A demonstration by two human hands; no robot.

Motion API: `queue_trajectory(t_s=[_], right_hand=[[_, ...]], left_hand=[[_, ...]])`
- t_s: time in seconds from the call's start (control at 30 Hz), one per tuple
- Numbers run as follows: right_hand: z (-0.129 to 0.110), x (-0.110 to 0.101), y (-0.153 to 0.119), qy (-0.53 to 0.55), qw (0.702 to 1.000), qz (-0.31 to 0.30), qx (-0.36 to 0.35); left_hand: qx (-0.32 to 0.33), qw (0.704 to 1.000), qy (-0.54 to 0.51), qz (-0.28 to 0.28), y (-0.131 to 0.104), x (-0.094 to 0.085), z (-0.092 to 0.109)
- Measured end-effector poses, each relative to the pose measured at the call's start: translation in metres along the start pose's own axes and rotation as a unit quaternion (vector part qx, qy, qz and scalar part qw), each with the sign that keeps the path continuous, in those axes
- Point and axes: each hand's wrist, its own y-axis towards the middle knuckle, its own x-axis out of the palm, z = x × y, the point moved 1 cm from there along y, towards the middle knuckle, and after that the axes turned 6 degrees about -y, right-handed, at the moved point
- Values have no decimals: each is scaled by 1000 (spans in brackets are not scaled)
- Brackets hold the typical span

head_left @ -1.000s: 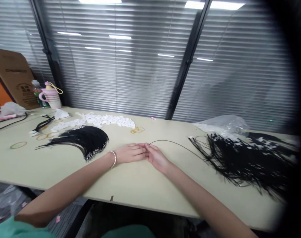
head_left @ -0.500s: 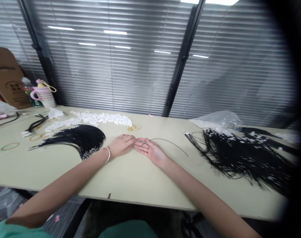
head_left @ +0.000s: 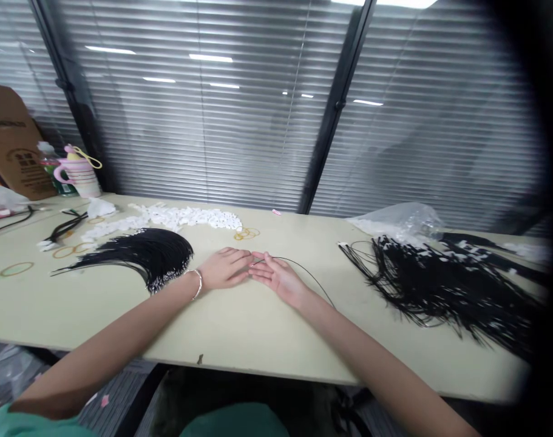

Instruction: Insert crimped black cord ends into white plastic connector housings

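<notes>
Two hands meet at the centre of the frame over one table [head_left: 249, 340]. The right hand [head_left: 280, 279] holds one black cord [head_left: 303, 266] narrowly between thumb and fingers; the cord curves rightward above its wrist. The left hand [head_left: 224, 268], with one bracelet [head_left: 198, 285] at its wrist, has its fingertips at the cord's near end; whether they grip it I cannot tell. Two large black piles, uncountable strand by strand, lie either side: the left pile [head_left: 155, 252] left of centre, the right pile [head_left: 444, 291] at the right, near one clear bag [head_left: 408, 221]. Many white pieces [head_left: 180, 217] spread behind the left pile. One cup [head_left: 82, 177] stands at the left.
</notes>
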Motion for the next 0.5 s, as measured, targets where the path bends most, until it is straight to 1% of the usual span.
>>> queue_trajectory(t_s=[0.27, 0.43, 0.5], right_hand=[[-1, 0, 0, -7, 1000, -3, -12], [-1, 2, -1, -15, 999, -13, -25], [0, 2, 0, -14, 999, -13, -28]], left_hand=[[9, 1000, 3, 8, 0, -4, 1], [14, 1000, 13, 20, -2, -1, 0], [21, 999, 23, 36, -2, 0, 1]])
